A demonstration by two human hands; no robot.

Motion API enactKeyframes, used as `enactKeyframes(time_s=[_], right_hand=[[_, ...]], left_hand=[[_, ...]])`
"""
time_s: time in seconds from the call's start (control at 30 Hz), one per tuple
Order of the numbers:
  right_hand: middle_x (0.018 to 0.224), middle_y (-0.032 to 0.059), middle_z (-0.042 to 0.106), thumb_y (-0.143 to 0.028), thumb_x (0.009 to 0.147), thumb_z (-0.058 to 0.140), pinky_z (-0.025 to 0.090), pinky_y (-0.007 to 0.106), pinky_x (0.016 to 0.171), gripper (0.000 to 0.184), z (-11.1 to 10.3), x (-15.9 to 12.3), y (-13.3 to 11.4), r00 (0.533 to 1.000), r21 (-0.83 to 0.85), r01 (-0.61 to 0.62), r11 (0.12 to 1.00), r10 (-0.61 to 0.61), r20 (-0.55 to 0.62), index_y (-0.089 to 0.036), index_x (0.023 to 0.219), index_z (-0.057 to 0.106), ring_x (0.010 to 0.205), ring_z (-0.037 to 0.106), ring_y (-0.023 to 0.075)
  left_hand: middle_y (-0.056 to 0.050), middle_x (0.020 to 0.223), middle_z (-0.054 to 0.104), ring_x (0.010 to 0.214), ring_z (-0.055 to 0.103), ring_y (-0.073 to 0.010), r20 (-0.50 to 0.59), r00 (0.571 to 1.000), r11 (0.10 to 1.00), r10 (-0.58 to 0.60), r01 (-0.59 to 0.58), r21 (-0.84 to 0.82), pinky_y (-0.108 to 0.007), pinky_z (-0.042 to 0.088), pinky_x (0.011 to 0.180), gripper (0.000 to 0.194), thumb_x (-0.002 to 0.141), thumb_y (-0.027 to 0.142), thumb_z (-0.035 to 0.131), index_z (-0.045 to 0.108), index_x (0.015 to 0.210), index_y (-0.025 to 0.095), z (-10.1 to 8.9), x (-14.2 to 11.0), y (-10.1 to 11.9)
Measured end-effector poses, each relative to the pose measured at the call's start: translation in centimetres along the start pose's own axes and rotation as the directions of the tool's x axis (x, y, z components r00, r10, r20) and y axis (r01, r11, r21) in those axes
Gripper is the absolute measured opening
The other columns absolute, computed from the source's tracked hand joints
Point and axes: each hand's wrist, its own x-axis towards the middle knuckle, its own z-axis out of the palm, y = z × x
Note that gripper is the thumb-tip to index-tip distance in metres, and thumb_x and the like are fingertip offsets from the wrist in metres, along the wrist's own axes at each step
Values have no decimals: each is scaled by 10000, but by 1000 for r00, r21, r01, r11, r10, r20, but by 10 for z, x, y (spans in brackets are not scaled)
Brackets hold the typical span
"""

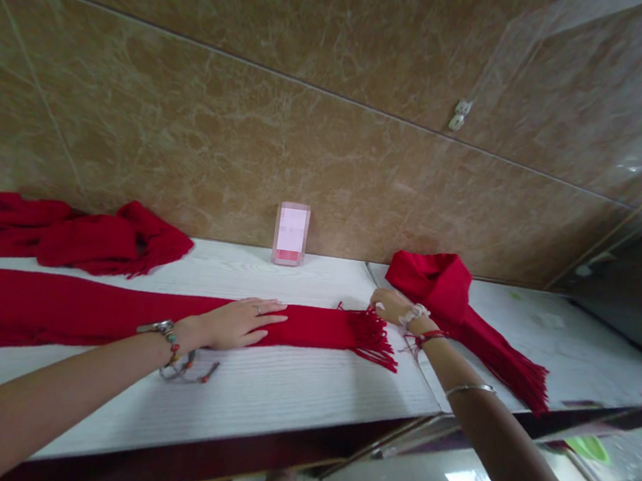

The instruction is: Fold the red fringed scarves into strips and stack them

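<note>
A long red scarf (310,326) lies flat across the white tabletop, its fringed end to the right. My left hand (244,323) rests on it, palm down with the fingers stretched out. By the far corner of the fringe is my right hand (392,305), its fingers curled together; what they pinch, if anything, is hidden. Behind my right wrist a second red scarf (433,281) lies folded over, with its fringe trailing toward the front edge. At the back left sits a crumpled red scarf (104,237).
Against the brown marbled wall (252,131) stands a pink-cased phone (291,234), its screen blurred out. The white table (279,391) has a seam right of centre. A dark box-like object (638,279) stands at the far right. Below the front edge, a green basin (588,447) shows.
</note>
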Motion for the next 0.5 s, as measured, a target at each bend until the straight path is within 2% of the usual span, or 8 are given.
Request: enactKeyframes(time_s=[0.07, 0.13, 0.23, 0.3, 0.4, 0.5], right_hand=[[1086, 106, 596, -75, 771, 426, 411, 284, 854, 323, -2, 3, -6, 999, 15, 17, 1000, -16, -44, -138, 1046, 584, 996, 537, 175], [1186, 82, 542, -104, 802, 419, 381, 288, 903, 363, -2, 16, -22, 995, 42, 92, 995, -90, -47, -173, 1144, 521, 1087, 479, 160], [1067, 55, 611, -113, 795, 448, 420, 276, 838, 277, 2, 43, -46, 984, 73, 178, 981, -180, 19, -205, 1006, 603, 997, 540, 162], [914, 48, 658, -104, 771, 474, 453, 263, 741, 214, 6, 56, -52, 985, 75, 160, 984, -164, 48, -201, 863, 641, 846, 596, 165], [785, 40, 668, -95, 736, 508, 455, 247, 668, 168, 12, 55, -42, 991, 78, 117, 990, -121, 51, -192, 749, 643, 732, 608, 161], [764, 53, 664, -83, 730, 497, 446, 258, 701, 175, 19, 34, -16, 999, 79, 50, 996, -51, 0, -182, 723, 642, 768, 603, 175]], left_hand=[[-27, 1351, 382, 1238, 324, -157, 2, 1000, 1000, 1, -1, -3, -312, 234, 1021, 406, 890, 282, 350, 365, 1293, 243, 1, 0, 0], [-30, 1357, 374, 1240, 322, -158, -1, 1000, 1000, 6, -6, 2, -312, 231, 1024, 408, 888, 278, 354, 363, 1295, 242, 2, 0, -1], [-38, 1364, 360, 1248, 309, -158, -9, 1000, 1000, 6, -6, 16, -312, 225, 1028, 409, 886, 272, 356, 366, 1293, 232, 3, 0, -1], [-36, 1367, 355, 1252, 300, -158, -6, 1000, 1000, 3, -3, 18, -313, 222, 1030, 409, 883, 264, 358, 368, 1291, 232, 2, 0, 0], [-32, 1374, 343, 1257, 291, -156, 8, 1000, 1000, -2, 2, 5, -314, 216, 1034, 416, 880, 259, 364, 362, 1295, 236, 2, -1, 0], [-28, 1375, 342, 1257, 292, -156, 1, 1000, 1000, 1, -1, -14, -316, 216, 1033, 413, 882, 267, 361, 361, 1294, 242, 1, -1, 0]])
